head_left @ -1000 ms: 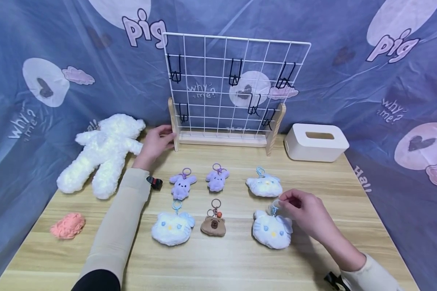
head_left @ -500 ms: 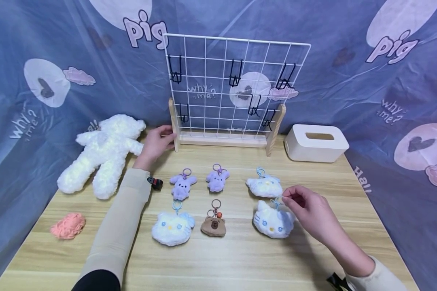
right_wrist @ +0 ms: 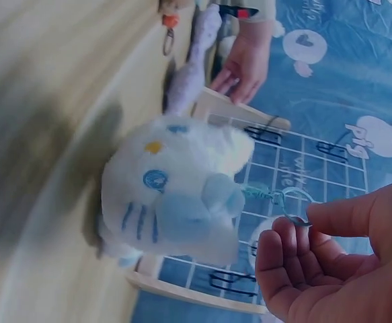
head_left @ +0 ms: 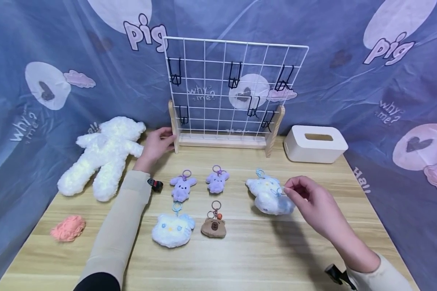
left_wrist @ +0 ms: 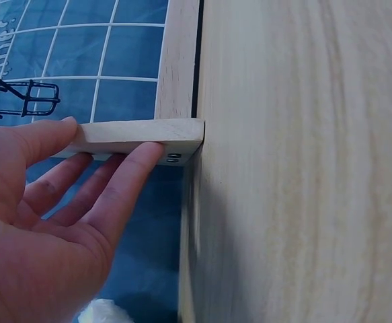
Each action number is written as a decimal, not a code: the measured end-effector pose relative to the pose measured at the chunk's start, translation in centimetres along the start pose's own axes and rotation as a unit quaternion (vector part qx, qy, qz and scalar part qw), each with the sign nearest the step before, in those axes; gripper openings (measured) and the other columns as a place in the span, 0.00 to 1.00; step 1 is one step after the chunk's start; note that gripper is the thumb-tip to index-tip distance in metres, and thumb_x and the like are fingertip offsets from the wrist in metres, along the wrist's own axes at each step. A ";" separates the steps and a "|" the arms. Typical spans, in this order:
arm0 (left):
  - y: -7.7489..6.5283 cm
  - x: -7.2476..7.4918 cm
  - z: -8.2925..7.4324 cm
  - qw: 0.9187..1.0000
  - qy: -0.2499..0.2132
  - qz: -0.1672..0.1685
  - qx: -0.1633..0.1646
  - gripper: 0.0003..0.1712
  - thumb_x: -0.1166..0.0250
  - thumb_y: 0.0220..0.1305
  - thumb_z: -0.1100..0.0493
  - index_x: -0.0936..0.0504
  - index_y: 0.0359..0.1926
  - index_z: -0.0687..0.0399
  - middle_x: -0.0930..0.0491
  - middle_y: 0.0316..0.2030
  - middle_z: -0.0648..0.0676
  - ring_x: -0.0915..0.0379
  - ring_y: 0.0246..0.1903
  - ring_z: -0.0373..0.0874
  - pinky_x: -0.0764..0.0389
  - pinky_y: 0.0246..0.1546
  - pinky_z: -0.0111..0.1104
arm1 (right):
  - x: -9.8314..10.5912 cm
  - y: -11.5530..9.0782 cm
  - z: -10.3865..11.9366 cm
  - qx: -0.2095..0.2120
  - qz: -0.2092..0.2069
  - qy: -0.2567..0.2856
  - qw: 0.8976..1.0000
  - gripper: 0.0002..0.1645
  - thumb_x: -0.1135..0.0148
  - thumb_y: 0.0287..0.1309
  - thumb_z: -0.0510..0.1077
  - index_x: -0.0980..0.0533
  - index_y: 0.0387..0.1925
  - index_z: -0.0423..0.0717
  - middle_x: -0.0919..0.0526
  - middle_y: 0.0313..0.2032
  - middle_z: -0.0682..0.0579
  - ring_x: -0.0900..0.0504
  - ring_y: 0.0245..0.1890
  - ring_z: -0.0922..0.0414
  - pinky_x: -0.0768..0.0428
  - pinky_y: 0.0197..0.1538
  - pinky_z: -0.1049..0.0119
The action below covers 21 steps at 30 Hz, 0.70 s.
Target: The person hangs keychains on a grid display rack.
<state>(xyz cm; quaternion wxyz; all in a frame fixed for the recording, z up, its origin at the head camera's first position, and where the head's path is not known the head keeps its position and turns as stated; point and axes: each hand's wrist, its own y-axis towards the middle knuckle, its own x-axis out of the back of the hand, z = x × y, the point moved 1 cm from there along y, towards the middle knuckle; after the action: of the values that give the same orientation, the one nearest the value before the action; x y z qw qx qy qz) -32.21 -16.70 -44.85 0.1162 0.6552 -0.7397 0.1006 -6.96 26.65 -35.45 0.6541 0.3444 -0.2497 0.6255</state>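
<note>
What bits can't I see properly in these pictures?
Head view: the lower part of the far white cat, behind the held white cat.
Left wrist view: most of the white fluffy thing, cut off by the bottom edge.
Right wrist view: the purple plush details, blurred.

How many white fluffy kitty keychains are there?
3: one white plush cat-head keychain dangles from the right hand, the second lies behind it, partly hidden, and the third lies left of the brown plush bear-head keychain.
</note>
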 end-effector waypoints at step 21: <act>0.2 0.1 0.1 1.000 -0.005 0.009 0.006 0.31 0.38 0.85 0.62 0.31 0.81 0.70 0.25 0.72 0.74 0.21 0.68 0.70 0.09 0.68 0.48 | 3.4 5.6 -0.2 0.037 -0.029 0.096 0.994 0.07 0.33 0.80 0.39 0.18 0.50 0.37 0.18 0.38 0.64 0.22 0.37 0.68 0.22 0.36 0.79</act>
<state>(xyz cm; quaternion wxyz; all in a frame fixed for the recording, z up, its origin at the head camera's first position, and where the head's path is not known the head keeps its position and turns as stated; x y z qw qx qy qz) -32.38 -16.80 -44.94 0.1078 0.6496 -0.7456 0.1026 -12.20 28.87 -32.20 0.6801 0.3135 -0.1523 0.6449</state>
